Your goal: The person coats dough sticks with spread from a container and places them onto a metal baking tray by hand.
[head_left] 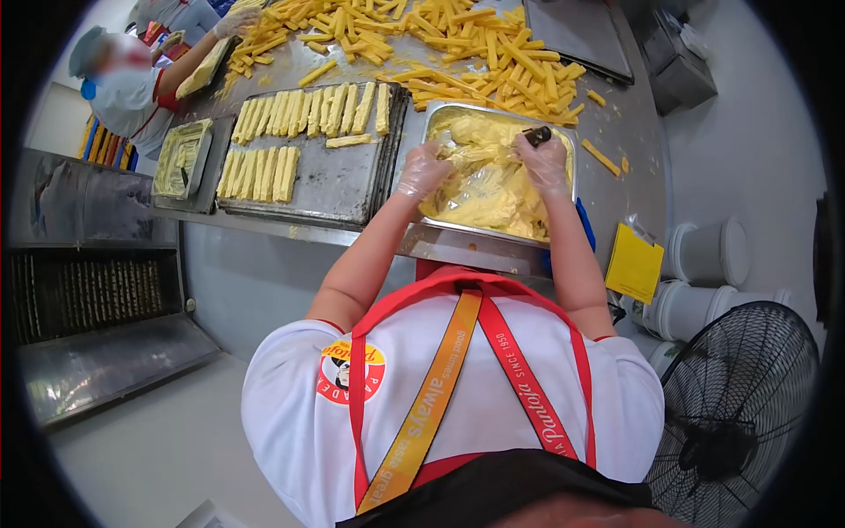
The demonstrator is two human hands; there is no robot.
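A deep metal tray [573,189] of pale yellow cream [488,198] stands at the table's near edge. Over its left side is my left hand [424,169], in a clear plastic glove, fingers bunched at the cream; what they hold, if anything, I cannot make out. My right hand [543,165], gloved too, is wrapped round a black-handled tool [537,135] above the tray's right side; its working end is hard to see. To the left, cream-coated sticks [308,110] lie in two rows on a flat dark baking tray [330,180], with one stick set crosswise.
Uncoated yellow sticks [493,62] are heaped across the back of the steel table [629,132]. A co-worker [132,97] works at far left, near a smaller cream tray [182,158]. White buckets [704,251] and a black fan [726,422] stand at right.
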